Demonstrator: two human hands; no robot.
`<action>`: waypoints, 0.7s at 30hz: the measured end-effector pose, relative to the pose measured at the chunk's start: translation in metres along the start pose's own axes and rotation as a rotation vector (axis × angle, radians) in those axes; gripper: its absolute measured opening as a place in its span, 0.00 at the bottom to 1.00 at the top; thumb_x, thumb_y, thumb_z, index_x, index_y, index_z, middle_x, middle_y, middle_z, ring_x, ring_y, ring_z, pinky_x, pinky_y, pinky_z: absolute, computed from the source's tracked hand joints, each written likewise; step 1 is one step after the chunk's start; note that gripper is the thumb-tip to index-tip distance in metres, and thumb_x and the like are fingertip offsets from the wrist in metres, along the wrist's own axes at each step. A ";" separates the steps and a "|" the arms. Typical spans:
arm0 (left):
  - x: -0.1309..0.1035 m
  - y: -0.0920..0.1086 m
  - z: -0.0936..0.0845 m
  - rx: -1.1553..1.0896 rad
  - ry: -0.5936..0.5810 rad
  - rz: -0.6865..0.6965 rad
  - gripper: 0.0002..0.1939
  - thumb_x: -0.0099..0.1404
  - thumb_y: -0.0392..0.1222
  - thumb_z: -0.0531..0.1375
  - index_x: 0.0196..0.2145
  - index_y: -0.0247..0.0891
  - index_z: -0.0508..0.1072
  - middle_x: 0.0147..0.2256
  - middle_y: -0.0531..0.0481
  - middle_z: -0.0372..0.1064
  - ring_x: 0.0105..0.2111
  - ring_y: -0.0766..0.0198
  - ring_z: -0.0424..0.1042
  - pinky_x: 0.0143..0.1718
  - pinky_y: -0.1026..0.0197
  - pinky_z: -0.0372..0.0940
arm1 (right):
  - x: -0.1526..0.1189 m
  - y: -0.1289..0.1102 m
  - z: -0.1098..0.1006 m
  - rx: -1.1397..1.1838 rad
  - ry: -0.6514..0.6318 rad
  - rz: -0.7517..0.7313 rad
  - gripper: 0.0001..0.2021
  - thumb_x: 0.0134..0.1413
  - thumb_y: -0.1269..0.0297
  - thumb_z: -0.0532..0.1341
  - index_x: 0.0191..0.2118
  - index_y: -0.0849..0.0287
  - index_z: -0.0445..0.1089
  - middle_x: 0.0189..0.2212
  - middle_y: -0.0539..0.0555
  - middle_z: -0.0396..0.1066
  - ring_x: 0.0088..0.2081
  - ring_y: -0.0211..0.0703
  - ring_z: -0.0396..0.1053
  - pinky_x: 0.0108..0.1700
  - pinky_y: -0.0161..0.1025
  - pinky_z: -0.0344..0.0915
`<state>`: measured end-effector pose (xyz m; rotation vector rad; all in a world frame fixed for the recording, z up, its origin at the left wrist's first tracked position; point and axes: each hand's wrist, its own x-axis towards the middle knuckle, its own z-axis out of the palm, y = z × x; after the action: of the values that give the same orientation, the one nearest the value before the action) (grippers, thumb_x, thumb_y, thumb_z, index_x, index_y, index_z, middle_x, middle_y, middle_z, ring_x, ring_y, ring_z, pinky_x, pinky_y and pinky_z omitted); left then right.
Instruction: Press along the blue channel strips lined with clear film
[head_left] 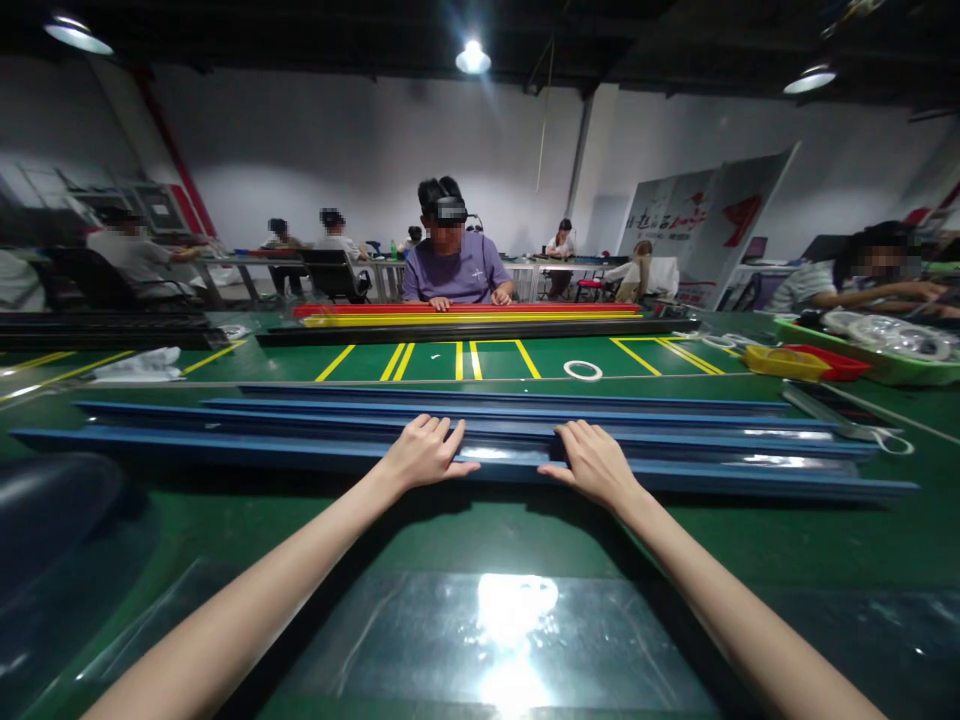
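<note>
Several long blue channel-shaped profiles lie side by side across the green table in front of me. My left hand (427, 452) grips the nearest blue profile (262, 452) just left of its middle, fingers curled over the top and thumb along the near side. On the same profile, right of its middle, my right hand (596, 462) has a matching hold. A short shiny stretch of the profile shows between the two thumbs. Behind it lie the other blue profiles (697, 422), roughly parallel. The fingertips of both hands are partly hidden inside the channel.
Clear plastic sheet (420, 640) covers the near table. Farther back lie black (450, 332), yellow (480, 320) and red strips, with a person in purple (457, 265) behind them. A white tape ring (583, 371), yellow tray (787, 364) and green basket (862, 365) are also there.
</note>
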<state>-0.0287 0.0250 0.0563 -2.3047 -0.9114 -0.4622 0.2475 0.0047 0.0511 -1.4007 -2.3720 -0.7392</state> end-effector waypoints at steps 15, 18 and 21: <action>-0.029 0.015 0.019 0.062 0.007 0.025 0.30 0.62 0.58 0.44 0.42 0.29 0.70 0.31 0.40 0.71 0.29 0.59 0.70 0.29 0.59 0.59 | -0.017 -0.020 0.011 0.011 -0.011 -0.018 0.32 0.50 0.39 0.41 0.36 0.65 0.66 0.31 0.60 0.67 0.35 0.47 0.62 0.36 0.40 0.52; -0.032 0.018 0.020 0.063 0.042 0.043 0.30 0.62 0.58 0.44 0.41 0.28 0.70 0.31 0.40 0.71 0.28 0.59 0.69 0.29 0.59 0.59 | -0.021 -0.022 0.013 0.019 -0.010 -0.013 0.32 0.50 0.40 0.42 0.36 0.65 0.66 0.30 0.60 0.67 0.34 0.47 0.62 0.36 0.40 0.52; -0.033 0.019 0.021 0.054 0.062 0.029 0.29 0.62 0.58 0.45 0.41 0.29 0.70 0.31 0.41 0.71 0.28 0.59 0.69 0.30 0.59 0.59 | -0.023 -0.024 0.015 0.019 -0.012 -0.010 0.32 0.50 0.39 0.42 0.36 0.65 0.66 0.30 0.60 0.67 0.34 0.47 0.62 0.36 0.40 0.53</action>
<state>-0.0368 0.0110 0.0158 -2.2395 -0.8488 -0.4883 0.2377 -0.0131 0.0208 -1.3899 -2.3908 -0.7109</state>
